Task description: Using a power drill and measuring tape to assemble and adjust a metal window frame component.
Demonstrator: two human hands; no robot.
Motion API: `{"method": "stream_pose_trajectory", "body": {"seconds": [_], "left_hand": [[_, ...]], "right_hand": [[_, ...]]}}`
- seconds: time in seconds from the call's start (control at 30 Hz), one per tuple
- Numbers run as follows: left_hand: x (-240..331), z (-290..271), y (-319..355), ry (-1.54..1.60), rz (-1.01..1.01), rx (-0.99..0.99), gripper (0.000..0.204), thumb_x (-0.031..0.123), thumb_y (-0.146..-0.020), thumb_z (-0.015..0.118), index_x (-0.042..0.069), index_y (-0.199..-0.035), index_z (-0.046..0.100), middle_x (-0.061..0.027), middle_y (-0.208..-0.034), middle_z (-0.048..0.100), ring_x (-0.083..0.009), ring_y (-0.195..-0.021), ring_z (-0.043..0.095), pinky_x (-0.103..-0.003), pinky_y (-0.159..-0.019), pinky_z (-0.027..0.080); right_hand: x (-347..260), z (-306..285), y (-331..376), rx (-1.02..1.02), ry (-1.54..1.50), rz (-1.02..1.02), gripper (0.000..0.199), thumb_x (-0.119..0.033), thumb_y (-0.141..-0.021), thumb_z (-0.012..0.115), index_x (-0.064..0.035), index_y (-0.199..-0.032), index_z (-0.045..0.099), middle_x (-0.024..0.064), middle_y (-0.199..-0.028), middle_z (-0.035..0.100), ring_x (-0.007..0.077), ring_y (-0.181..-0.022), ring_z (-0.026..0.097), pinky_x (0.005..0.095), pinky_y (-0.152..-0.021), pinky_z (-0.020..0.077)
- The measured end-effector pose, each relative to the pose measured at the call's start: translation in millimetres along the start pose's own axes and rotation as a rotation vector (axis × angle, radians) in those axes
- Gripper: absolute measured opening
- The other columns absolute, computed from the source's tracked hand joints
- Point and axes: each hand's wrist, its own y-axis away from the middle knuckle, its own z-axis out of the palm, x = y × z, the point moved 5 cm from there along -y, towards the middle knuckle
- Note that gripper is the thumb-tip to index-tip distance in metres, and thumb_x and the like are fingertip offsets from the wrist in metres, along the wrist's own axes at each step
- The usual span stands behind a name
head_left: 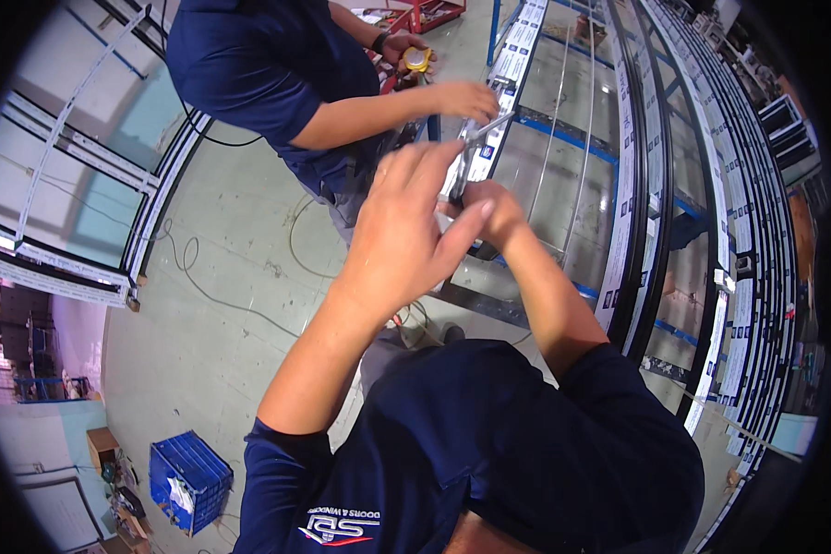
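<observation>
1. Pale floor (249, 286) spread beneath the blue rack (572, 138).
2. On the rack lay the white profile (515, 60), stretching away from the person.
3. Left hand (402, 217), fingers spread, hovered near its end.
4. Right hand (496, 214) curled there, grasp impossible to tell.

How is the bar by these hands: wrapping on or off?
On, where visible: white patterned wrapping runs along the bar; behind the left hand, I cannot tell.

Blue crate (210, 491) on pale floor (222, 369), lower left — loose cable (249, 312) — red tray (437, 13), top.
</observation>
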Motion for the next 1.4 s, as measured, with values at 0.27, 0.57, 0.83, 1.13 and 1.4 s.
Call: {"method": "stream_pose_trajectory", "body": {"seconds": [0.27, 0.57, 0.83, 1.13, 1.4], "left_hand": [[-29.8, 35.9, -83.8, -0.042, -0.036, -0.191, 0.057, 0.040, -0.097, 0.080, -0.004, -0.132, 0.071, -0.0256, -0.124, 0.072, -0.0436, -0.107, 0.072, -0.047, -0.094, 0.058], [-67.5, 99.1, -103.4, -0.326, -0.109, -0.439, 0.052, 0.048, -0.101, 0.068, 0.001, -0.118, 0.080, -0.0256, -0.098, 0.079, -0.0439, -0.098, 0.077, -0.051, -0.095, 0.060], [-68.6, 98.2, -94.5, -0.316, -0.136, -0.442, 0.042, 0.040, -0.104, 0.064, 0.004, -0.106, 0.084, -0.0216, -0.096, 0.080, -0.0419, -0.095, 0.078, -0.053, -0.092, 0.062], [-71.8, 100.1, -92.1, -0.259, -0.160, -0.409, 0.040, 0.039, -0.105, 0.063, 0.005, -0.103, 0.085, -0.0212, -0.092, 0.079, -0.0419, -0.092, 0.078, -0.053, -0.089, 0.062], [-70.1, 99.3, -91.7, -0.273, -0.160, -0.405, 0.040, 0.038, -0.105, 0.064, 0.005, -0.102, 0.085, -0.0210, -0.089, 0.079, -0.0416, -0.090, 0.078, -0.053, -0.088, 0.063]], "right_hand": [[-21.7, -26.0, 10.1, -0.180, -0.056, 0.127, 0.064, -0.064, -0.102, 0.064, -0.0044, -0.119, 0.079, 0.0212, -0.116, 0.080, 0.0390, -0.111, 0.077, 0.0503, -0.097, 0.0592], [-17.2, -20.2, 5.2, -0.215, -0.001, 0.176, 0.072, -0.072, -0.101, 0.062, -0.0039, -0.116, 0.079, 0.0213, -0.114, 0.079, 0.0392, -0.111, 0.076, 0.0513, -0.097, 0.0590], [-26.6, -27.2, 7.6, -0.273, 0.049, 0.201, 0.067, -0.068, -0.102, 0.064, -0.0066, -0.125, 0.077, 0.0167, -0.118, 0.080, 0.0348, -0.114, 0.076, 0.0493, -0.098, 0.0598], [-27.0, -25.8, 6.8, -0.237, 0.052, 0.190, 0.062, -0.066, -0.102, 0.065, -0.0102, -0.125, 0.078, 0.0159, -0.118, 0.080, 0.0354, -0.114, 0.076, 0.0494, -0.098, 0.0596], [-28.2, -26.5, 6.3, -0.256, 0.062, 0.202, 0.062, -0.066, -0.102, 0.065, -0.0103, -0.124, 0.078, 0.0163, -0.116, 0.081, 0.0354, -0.113, 0.076, 0.0494, -0.098, 0.0594]]}}
